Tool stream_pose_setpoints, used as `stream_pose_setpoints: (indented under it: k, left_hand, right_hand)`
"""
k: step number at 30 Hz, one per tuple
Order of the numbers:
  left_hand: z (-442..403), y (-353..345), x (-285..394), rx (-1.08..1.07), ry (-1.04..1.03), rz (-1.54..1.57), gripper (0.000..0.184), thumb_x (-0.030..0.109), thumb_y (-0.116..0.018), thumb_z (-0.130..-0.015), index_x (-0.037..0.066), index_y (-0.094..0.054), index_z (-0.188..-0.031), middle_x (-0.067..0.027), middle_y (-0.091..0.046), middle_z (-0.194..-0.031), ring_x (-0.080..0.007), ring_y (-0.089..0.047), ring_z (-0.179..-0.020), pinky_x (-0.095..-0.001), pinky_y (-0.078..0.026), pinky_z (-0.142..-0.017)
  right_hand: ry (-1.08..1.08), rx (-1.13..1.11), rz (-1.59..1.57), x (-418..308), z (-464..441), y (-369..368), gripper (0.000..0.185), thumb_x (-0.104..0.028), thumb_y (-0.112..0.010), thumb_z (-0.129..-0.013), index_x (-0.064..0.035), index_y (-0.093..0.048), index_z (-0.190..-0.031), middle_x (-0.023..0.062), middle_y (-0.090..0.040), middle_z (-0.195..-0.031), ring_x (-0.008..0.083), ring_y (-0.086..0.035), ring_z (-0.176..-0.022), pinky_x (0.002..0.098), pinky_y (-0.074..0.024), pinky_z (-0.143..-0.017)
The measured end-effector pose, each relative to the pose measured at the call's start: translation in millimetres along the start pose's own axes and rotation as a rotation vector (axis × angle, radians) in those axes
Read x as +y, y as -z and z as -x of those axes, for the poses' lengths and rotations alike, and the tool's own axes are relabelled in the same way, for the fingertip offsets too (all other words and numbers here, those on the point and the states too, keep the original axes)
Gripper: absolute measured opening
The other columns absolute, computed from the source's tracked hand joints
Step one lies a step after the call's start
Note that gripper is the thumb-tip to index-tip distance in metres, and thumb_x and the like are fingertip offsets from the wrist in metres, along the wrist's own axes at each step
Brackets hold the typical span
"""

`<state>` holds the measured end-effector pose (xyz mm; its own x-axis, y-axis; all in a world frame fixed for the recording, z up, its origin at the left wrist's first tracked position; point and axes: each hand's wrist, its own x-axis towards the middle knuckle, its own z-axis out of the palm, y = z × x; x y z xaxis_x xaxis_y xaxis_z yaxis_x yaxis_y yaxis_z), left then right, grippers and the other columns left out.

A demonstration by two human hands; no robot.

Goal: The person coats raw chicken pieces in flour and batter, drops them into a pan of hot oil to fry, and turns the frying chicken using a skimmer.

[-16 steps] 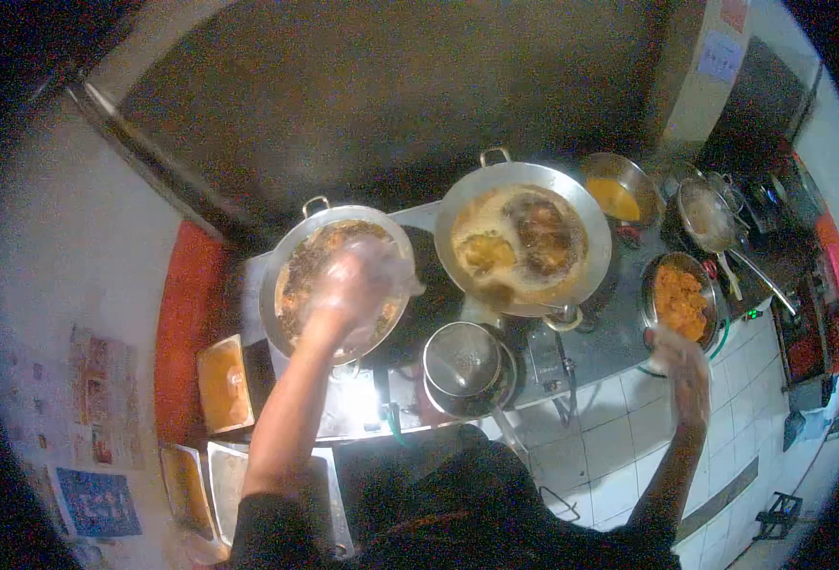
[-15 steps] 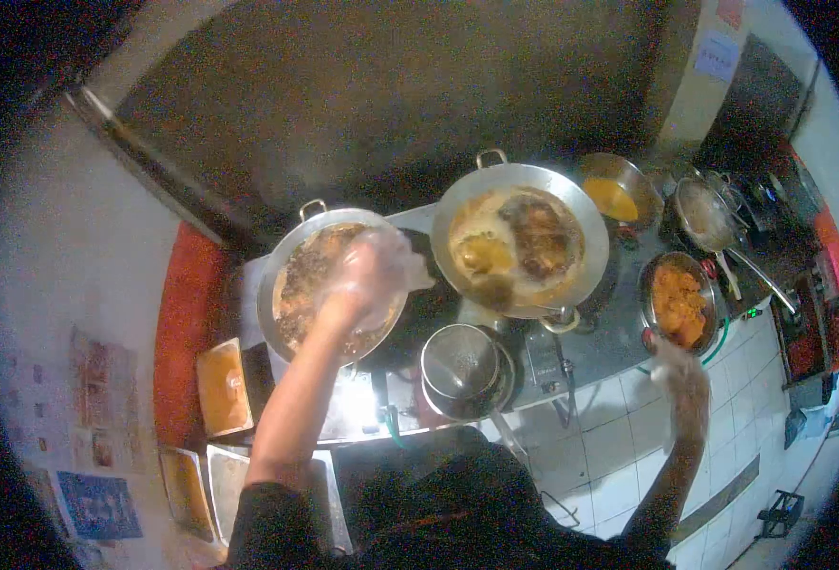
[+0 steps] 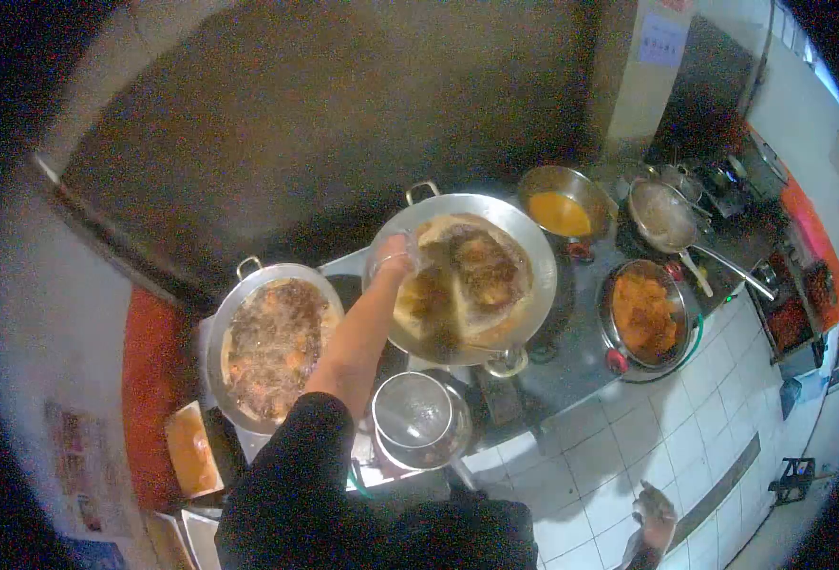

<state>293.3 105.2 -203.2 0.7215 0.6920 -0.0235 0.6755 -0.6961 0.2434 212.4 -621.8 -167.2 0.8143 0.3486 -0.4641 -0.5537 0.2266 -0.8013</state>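
My left hand [image 3: 395, 255], in a clear plastic glove, is over the left side of the middle wok [image 3: 543, 285]. Its fingers are blurred, and I cannot make out anything in them. Dark brown food [image 3: 484, 266] lies in the foaming oil of that wok, with a darker patch nearer my wrist. To the left, a second wok [image 3: 218, 356] holds bubbling oil with brown and orange pieces [image 3: 272, 347]. Low on the right, my right hand [image 3: 657, 516] hangs over the tiled floor, fingers apart, holding nothing I can see.
A round strainer [image 3: 413, 408] rests on a pot at the counter's front. On the right stand a bowl of orange fried pieces [image 3: 644, 318], a pan of yellow liquid [image 3: 562, 214] and a long-handled skimmer [image 3: 663, 217]. A tray [image 3: 194, 448] sits at the left.
My left hand has moved right, from above the left wok to the middle wok. My right hand has dropped down and away from the bowl of fried pieces. The view has shifted.
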Motion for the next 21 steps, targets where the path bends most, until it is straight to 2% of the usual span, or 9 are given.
stream_pose_setpoints:
  k: [4, 9, 11, 13, 15, 16, 17, 19, 21]
  left_hand:
    - [-51, -73, -30, -0.04, -0.004, 0.174, 0.026, 0.013, -0.055, -0.074, 0.004, -0.061, -0.098, -0.0181, -0.06, -0.102, -0.0319, -0.059, -0.093, -0.0394, -0.049, -0.077]
    - [-3, -7, -19, -0.13, -0.109, 0.127, 0.029, 0.011, -0.055, -0.074, 0.003, -0.06, -0.101, -0.0188, -0.059, -0.103, -0.0326, -0.058, -0.095, -0.0391, -0.047, -0.082]
    - [9, 4, -43, 0.024, -0.111, 0.178, 0.035, 0.016, -0.056, -0.077, 0.002, -0.055, -0.109, -0.0195, -0.055, -0.111, -0.0322, -0.054, -0.102, -0.0382, -0.045, -0.086]
    - [80, 81, -26, -0.136, -0.012, 0.216, 0.047, 0.017, -0.057, -0.079, 0.003, -0.045, -0.122, -0.0184, -0.047, -0.124, -0.0298, -0.046, -0.114, -0.0363, -0.042, -0.091]
    - [137, 100, -41, 0.453, -0.354, 0.305, 0.049, 0.018, -0.062, -0.077, 0.007, -0.047, -0.123, -0.0131, -0.047, -0.127, -0.0255, -0.045, -0.116, -0.0324, -0.032, -0.099]
    - [174, 117, -43, 0.378, -0.313, 0.685, 0.051, 0.016, -0.06, -0.078, 0.007, -0.045, -0.126, -0.0113, -0.042, -0.131, -0.0242, -0.04, -0.121, -0.032, -0.028, -0.102]
    - [214, 131, -44, 0.279, -0.247, 1.07, 0.053, 0.014, -0.059, -0.078, 0.007, -0.042, -0.128, -0.0095, -0.038, -0.135, -0.023, -0.034, -0.125, -0.0315, -0.023, -0.105]
    - [280, 149, -63, 0.319, -0.114, 0.63, 0.055, 0.013, -0.058, -0.078, 0.005, -0.04, -0.13, -0.0079, -0.038, -0.136, -0.021, -0.034, -0.125, -0.0327, -0.025, -0.104]
    - [345, 149, -66, 0.354, 0.046, 1.108, 0.051, 0.005, -0.054, -0.079, 0.001, -0.04, -0.128, -0.0119, -0.04, -0.134, -0.0182, -0.035, -0.125, -0.0274, -0.032, -0.099]
  right_hand:
    - [-0.008, 0.521, 0.676, 18, -2, -16, 0.033, 0.002, -0.053, -0.071, -0.0006, -0.062, -0.103, -0.0019, -0.057, -0.073, 0.0072, -0.051, -0.056, 0.018, -0.0403, -0.046]
    - [0.109, 0.327, 0.521, 18, -11, -49, 0.035, -0.005, -0.058, -0.072, -0.0038, -0.061, -0.106, -0.0008, -0.059, -0.075, 0.0078, -0.052, -0.058, 0.0188, -0.0417, -0.047]
    - [0.012, 0.219, 0.628, 14, -27, -63, 0.035, -0.015, -0.061, -0.072, -0.0037, -0.061, -0.106, 0.0016, -0.061, -0.081, 0.011, -0.055, -0.067, 0.0226, -0.0451, -0.055]
    - [0.231, 0.047, 0.968, 20, -48, -71, 0.033, -0.024, -0.06, -0.075, -0.0051, -0.061, -0.102, 0.0065, -0.062, -0.092, 0.016, -0.056, -0.081, 0.029, -0.0462, -0.068]
    - [0.654, -0.134, 1.416, 44, -87, -77, 0.03, -0.024, -0.059, -0.077, -0.0048, -0.06, -0.099, 0.0098, -0.061, -0.092, 0.0205, -0.057, -0.082, 0.0323, -0.0463, -0.069]
    - [0.897, -0.227, 1.89, 46, -103, -93, 0.028, -0.023, -0.058, -0.078, -0.0041, -0.06, -0.098, 0.0102, -0.061, -0.09, 0.0214, -0.057, -0.081, 0.0329, -0.0463, -0.068]
    - [0.788, -0.257, 1.64, 61, -120, -105, 0.024, -0.019, -0.056, -0.08, -0.0023, -0.06, -0.096, 0.0063, -0.061, -0.085, 0.0176, -0.057, -0.077, 0.0311, -0.0461, -0.067]
    - [0.531, -0.283, 1.205, 96, -157, -118, 0.021, -0.016, -0.054, -0.082, -0.0011, -0.061, -0.095, 0.0037, -0.062, -0.081, 0.0146, -0.057, -0.075, 0.0299, -0.0461, -0.066]
    - [0.21, -0.299, 1.083, 161, -195, -103, 0.023, -0.019, -0.054, -0.081, -0.0024, -0.061, -0.096, 0.0063, -0.062, -0.085, 0.0163, -0.058, -0.077, 0.0309, -0.0465, -0.066]
